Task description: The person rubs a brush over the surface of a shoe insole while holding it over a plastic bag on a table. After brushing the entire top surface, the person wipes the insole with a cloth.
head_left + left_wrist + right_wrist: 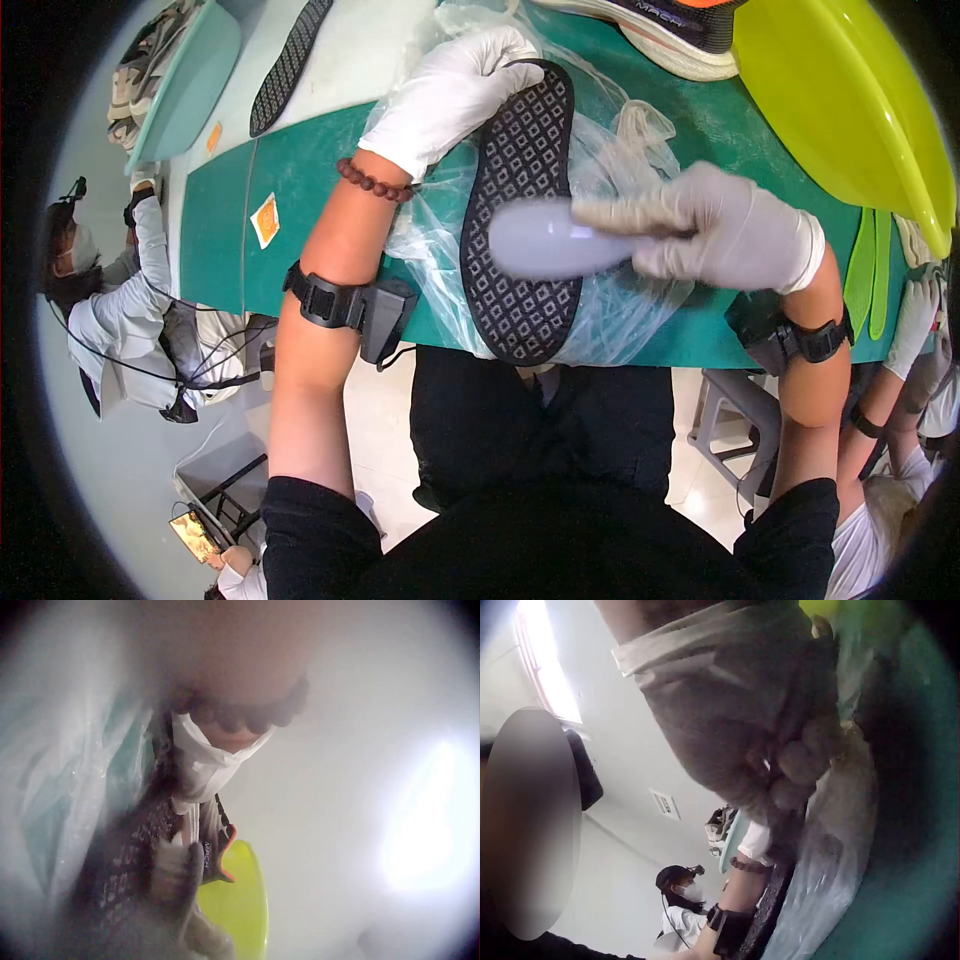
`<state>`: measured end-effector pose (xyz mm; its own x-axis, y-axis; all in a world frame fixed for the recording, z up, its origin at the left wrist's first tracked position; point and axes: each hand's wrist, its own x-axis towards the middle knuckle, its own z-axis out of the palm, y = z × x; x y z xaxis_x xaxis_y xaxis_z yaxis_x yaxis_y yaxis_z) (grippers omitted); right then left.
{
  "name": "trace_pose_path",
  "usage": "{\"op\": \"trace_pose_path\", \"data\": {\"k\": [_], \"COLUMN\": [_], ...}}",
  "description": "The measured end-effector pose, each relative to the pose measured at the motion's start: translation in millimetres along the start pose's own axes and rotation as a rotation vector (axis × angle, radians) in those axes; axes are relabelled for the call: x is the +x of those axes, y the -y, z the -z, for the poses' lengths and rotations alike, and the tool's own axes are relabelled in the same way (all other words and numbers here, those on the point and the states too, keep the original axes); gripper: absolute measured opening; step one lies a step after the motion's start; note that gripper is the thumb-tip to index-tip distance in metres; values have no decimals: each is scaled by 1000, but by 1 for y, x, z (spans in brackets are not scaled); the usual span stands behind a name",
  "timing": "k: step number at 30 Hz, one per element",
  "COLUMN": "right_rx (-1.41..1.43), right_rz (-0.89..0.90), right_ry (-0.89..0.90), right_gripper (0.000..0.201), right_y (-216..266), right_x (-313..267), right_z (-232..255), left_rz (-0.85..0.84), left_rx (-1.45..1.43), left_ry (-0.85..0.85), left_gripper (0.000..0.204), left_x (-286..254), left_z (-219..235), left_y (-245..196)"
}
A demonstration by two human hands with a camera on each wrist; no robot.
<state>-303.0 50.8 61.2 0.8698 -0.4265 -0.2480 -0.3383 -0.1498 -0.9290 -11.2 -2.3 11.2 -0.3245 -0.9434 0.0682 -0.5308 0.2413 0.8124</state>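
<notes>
Two white-gloved hands are at work over a black insole (522,325) with a pale diamond pattern, which lies on crumpled clear plastic (635,330). At its far end, my left hand (445,100) grips the edge between thumb and fingers. My right hand (725,230) holds a pale, oval-headed tool (535,238) by its narrow end, with the head over the middle of the insole. Motion blurs both tool and hand, and the tool's underside is hidden. In the right wrist view the fingers (802,761) curl beside the pale tool.
A green mat (215,240) covers the table. A matching insole (290,70) lies at back left, near a small orange-and-white packet (265,220). A shoe (670,35) and a lime-green basin (850,110) stand back right, with green strips (868,270) below. Other people sit at both sides.
</notes>
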Motion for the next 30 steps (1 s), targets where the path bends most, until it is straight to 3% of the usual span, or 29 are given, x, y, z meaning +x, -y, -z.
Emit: {"op": "trace_pose_path", "data": {"k": [1, 2, 5, 6, 9, 13, 14, 17, 20, 23, 24, 27, 28, 30], "right_rx": [-19, -81, 21, -68, -147, -61, -1, -112, 59, -3, -121, -3, 66, 2], "right_rz": [-53, -35, 77, -35, 18, -41, 0, 89, -152, -21, -55, 35, 79, -16], "right_ry": [119, 97, -248, -257, -18, 50, -65, -171, 190, 150, 71, -255, -242, -26], "right_gripper": [55, 59, 62, 64, 63, 63, 63, 62, 58, 56, 56, 57, 57, 57], "right_y": [9, 11, -12, 3, 2, 10, -6, -13, 16, 7, 12, -1, -6, 7], "right_x": [-2, -2, 5, 4, -2, -1, 0, 2, -5, -4, -2, 0, 2, -3], "right_z": [2, 2, -5, 1, 3, 5, 0, -2, 2, -3, 1, -2, -4, -2], "left_rz": [11, 24, -32, -25, -5, 9, 5, 41, 5, -19, -11, -3, -11, -9], "left_rx": [2, 2, -29, -22, -5, -42, -66, -29, -71, -70, -50, -16, -19, -47], "left_ry": [3, 6, 15, 10, 3, 8, 10, 13, 8, 5, 5, 2, -2, 2], "left_gripper": [12, 11, 12, 12, 13, 13, 12, 12, 13, 13, 13, 14, 14, 14], "left_x": [0, -1, 1, 1, 1, -1, -1, 0, -1, -1, -1, -1, -1, 0], "left_z": [0, 0, 1, 0, 0, 1, -1, 1, 0, 0, 0, 0, 0, 0], "left_y": [-2, -2, 3, 3, 2, -1, -1, 0, -1, 1, -1, -3, -1, -1]}}
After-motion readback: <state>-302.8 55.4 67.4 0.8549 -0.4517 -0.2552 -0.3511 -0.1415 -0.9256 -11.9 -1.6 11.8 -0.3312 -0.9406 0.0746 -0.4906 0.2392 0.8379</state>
